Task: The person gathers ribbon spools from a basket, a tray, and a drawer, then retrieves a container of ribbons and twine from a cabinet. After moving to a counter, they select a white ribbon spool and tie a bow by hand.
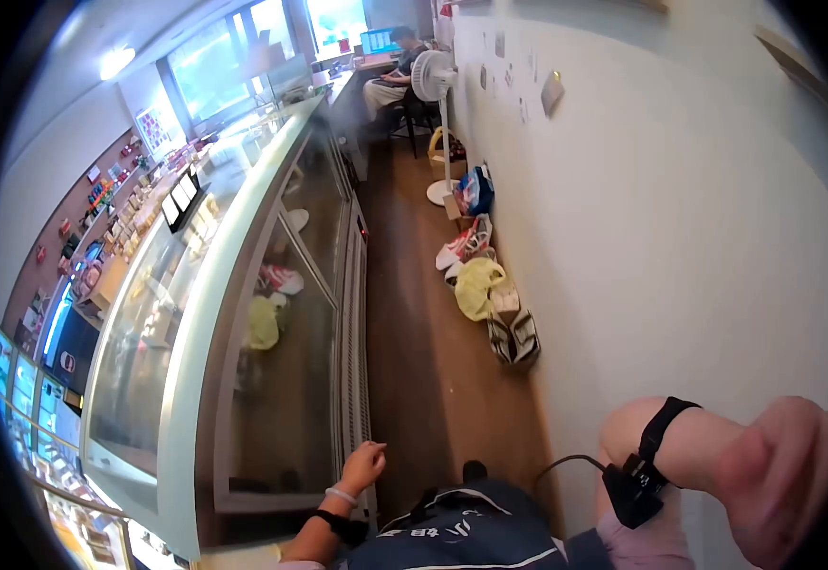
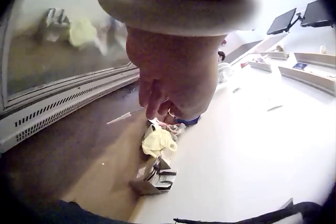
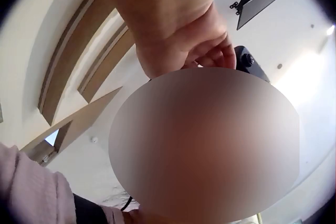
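My left hand (image 1: 364,465) hangs low in front of the glass display case, fingers loosely bent and holding nothing. In the left wrist view, the same hand (image 2: 173,74) has a white bracelet (image 2: 178,11) above it. My right hand (image 1: 789,465) is raised close to the head camera, its fingers bent. In the right wrist view, the right hand's fingers (image 3: 223,53) are right at the edge of a black camera (image 3: 249,62) with a round lens. A blurred oval hides the area below, and I cannot tell whether the fingers grip the camera.
A long glass display case (image 1: 281,380) lines the left of a narrow aisle (image 1: 414,361). Along the white wall (image 1: 661,218) stand a yellow bag (image 1: 478,290), a box (image 1: 513,342) and a white fan (image 1: 433,76). Farther back, a person (image 1: 399,71) sits at a desk.
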The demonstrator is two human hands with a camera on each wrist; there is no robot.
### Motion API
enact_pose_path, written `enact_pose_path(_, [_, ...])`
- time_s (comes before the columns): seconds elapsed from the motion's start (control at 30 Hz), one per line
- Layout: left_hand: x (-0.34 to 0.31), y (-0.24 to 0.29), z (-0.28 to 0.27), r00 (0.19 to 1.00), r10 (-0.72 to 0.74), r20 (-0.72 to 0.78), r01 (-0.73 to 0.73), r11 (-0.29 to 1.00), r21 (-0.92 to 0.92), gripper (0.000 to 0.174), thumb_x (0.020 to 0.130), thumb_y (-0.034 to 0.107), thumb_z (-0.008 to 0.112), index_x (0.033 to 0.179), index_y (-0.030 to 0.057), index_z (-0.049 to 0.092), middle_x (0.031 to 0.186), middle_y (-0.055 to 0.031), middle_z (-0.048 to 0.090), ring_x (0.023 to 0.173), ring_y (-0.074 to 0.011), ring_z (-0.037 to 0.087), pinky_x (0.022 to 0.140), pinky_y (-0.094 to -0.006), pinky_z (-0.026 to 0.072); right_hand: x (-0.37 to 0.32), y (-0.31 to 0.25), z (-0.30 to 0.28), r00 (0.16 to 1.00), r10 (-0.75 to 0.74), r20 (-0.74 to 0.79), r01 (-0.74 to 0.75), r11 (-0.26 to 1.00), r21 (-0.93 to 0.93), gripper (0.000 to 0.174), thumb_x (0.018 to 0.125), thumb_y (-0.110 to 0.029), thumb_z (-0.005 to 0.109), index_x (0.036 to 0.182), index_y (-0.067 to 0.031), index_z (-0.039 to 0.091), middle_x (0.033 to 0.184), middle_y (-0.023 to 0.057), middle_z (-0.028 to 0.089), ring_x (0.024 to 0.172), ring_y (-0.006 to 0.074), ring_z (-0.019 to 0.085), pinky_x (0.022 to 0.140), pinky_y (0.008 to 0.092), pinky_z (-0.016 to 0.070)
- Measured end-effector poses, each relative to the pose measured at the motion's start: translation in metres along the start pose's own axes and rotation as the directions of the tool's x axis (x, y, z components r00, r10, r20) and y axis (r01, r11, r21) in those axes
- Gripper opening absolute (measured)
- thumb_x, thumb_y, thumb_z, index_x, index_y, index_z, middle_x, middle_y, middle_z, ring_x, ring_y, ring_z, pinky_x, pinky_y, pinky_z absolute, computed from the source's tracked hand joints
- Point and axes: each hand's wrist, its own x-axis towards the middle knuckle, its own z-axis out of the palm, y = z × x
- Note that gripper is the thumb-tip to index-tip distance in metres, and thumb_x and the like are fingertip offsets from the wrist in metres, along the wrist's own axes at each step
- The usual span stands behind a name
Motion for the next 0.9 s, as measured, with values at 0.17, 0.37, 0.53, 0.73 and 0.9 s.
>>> enact_pose_path(0.17, [0.095, -0.012, -0.032, 0.99, -0.114, -0.082, 0.11, 0.993, -0.046, 0.023, 0.079, 0.009, 0.055, 0.1, 0.002, 0.063, 0.093, -0.0131, 0.061, 0.083, -0.0312, 0.061, 0.073, -0.0356, 0.0492, 0.011, 0.122, -0.054, 0.999, 0.0, 0.033, -0.003, 0.993, 0.118, 0.025, 0.091, -0.025, 0.047, 0.08, -0.0059, 0.059, 0.067, 0.0073, 0.054, 0.059, 0.0171, 0.047, 0.059, 0.0317, 0.0424])
enact_pose_path(0.37, [0.22, -0.065, -0.054, 0.956, -0.221, -0.194, 0.208, 0.974, -0.085, 0.023, 0.078, 0.009, 0.056, 0.099, 0.0023, 0.063, 0.087, -0.012, 0.06, 0.078, -0.0297, 0.06, 0.069, -0.0353, 0.0493, -0.029, 0.312, -0.119, 0.998, 0.067, 0.005, -0.065, 0.95, 0.304, 0.027, 0.091, -0.024, 0.048, 0.076, -0.0067, 0.061, 0.065, 0.0071, 0.055, 0.058, 0.0169, 0.049, 0.06, 0.0325, 0.0443])
enact_pose_path(0.53, [0.374, -0.107, -0.092, 0.958, -0.189, -0.214, 0.174, 0.981, -0.09, 0.023, 0.078, 0.008, 0.056, 0.1, 0.0027, 0.063, 0.09, -0.0125, 0.061, 0.079, -0.03, 0.061, 0.069, -0.0351, 0.0496, -0.129, 0.546, -0.157, 0.723, 0.646, -0.244, -0.655, 0.754, 0.056, 0.023, 0.091, -0.025, 0.053, 0.097, -0.006, 0.065, 0.079, 0.0005, 0.062, 0.061, 0.0078, 0.053, 0.064, 0.0248, 0.0455])
enact_pose_path(0.73, [0.596, -0.086, -0.159, 0.976, 0.02, -0.216, -0.044, 0.993, -0.11, 0.022, 0.08, 0.008, 0.056, 0.1, 0.0032, 0.063, 0.093, -0.0129, 0.061, 0.081, -0.0303, 0.061, 0.07, -0.0348, 0.0496, -0.331, 0.711, -0.229, -0.147, 0.927, -0.346, -0.972, -0.2, -0.12, 0.024, 0.087, -0.018, 0.061, 0.098, 0.0033, 0.066, 0.085, 0.0031, 0.066, 0.075, 0.0074, 0.058, 0.069, 0.0233, 0.0463])
enact_pose_path(0.9, [0.79, -0.086, -0.17, 0.975, 0.155, -0.159, -0.182, 0.969, -0.168, 0.023, 0.081, 0.009, 0.056, 0.103, 0.0034, 0.062, 0.095, -0.0128, 0.06, 0.08, -0.0301, 0.061, 0.069, -0.0343, 0.0496, -0.403, 0.791, -0.295, -0.337, 0.856, -0.392, -0.933, -0.361, 0.014, 0.026, 0.087, -0.015, 0.059, 0.101, 0.0059, 0.063, 0.086, 0.0089, 0.066, 0.075, 0.0132, 0.062, 0.069, 0.0254, 0.0488])
